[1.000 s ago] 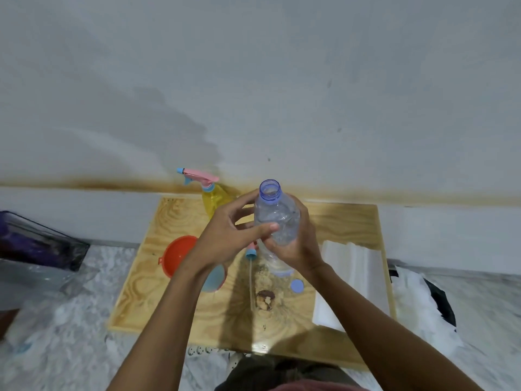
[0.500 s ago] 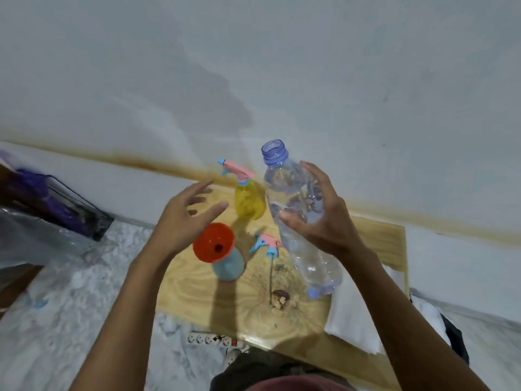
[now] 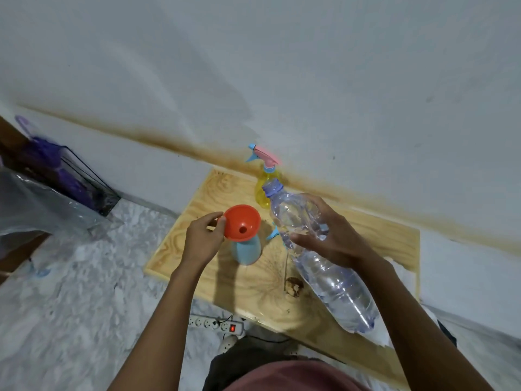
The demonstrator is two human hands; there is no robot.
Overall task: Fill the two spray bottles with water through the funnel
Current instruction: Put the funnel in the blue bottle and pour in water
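An orange funnel (image 3: 242,222) sits in the neck of a light blue spray bottle (image 3: 246,249) on the wooden board (image 3: 253,292). My left hand (image 3: 204,239) pinches the funnel's left rim. My right hand (image 3: 329,235) grips a large clear water bottle (image 3: 324,258), uncapped and tilted, its mouth up and to the right of the funnel. A yellow spray bottle (image 3: 265,190) with a pink and blue trigger head stands at the board's far edge. A loose trigger head (image 3: 273,235) lies partly hidden behind the water bottle.
The board lies on a marbled floor against a white wall. A power strip (image 3: 217,325) lies at its near edge, a white cloth (image 3: 400,270) to its right. A black wire rack (image 3: 81,184) and clear plastic (image 3: 36,210) sit at the left.
My left hand dropped from hovering open to pinching the funnel's rim. My right hand tilted the water bottle further, bringing its mouth lower toward the funnel. The view swung left.
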